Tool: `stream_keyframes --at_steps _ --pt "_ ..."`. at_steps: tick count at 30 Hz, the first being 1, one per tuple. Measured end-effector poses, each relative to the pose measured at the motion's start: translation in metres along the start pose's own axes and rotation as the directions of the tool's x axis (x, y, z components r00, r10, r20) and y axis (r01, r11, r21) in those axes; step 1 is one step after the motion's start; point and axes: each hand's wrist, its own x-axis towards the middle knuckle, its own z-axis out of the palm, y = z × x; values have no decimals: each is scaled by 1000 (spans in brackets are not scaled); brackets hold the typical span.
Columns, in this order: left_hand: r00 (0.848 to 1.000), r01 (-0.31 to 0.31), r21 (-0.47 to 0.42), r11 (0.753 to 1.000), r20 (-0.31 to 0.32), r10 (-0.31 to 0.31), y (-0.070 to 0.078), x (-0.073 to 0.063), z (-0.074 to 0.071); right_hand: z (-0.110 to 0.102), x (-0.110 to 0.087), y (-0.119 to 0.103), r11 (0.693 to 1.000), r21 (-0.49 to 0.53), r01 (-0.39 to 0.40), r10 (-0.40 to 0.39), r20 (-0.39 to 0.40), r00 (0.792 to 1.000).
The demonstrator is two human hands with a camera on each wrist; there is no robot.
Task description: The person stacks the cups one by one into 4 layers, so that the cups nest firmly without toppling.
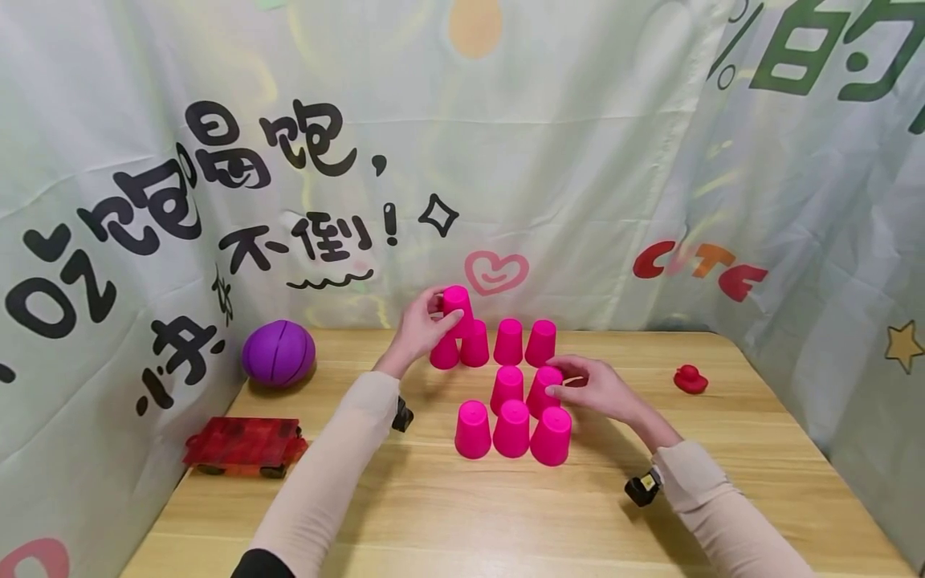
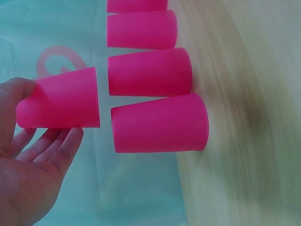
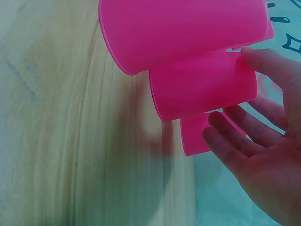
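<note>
My left hand [image 1: 419,329] holds a pink cup [image 1: 457,311], mouth down, between thumb and fingers. In the left wrist view this held cup [image 2: 63,100] is apart from the row of upside-down cups below it, over the left end. That back row holds several cups, among them the leftmost cup [image 1: 444,354]. My right hand [image 1: 596,388] has its thumb and fingers on opposite sides of the right cup [image 3: 204,87] of the middle pair, which stands on the table. The left cup [image 1: 507,391] of that pair is beside it. Three cups, with a middle one [image 1: 511,431], form the front row.
On the wooden table [image 1: 462,522], a purple ball [image 1: 279,353] and a see-through red toy car [image 1: 246,443] sit at the left. A small red rubber duck-like toy [image 1: 690,380] lies at the right. A printed cloth [image 1: 578,201] hangs behind the table and along both sides.
</note>
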Motion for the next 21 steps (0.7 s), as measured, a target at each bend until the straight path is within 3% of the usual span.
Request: stream_keyframes --at_steps 21 --pt "998 65 1 998 20 -65 -1 6 5 3 1 3 1000 -13 -17 18 19 1000"
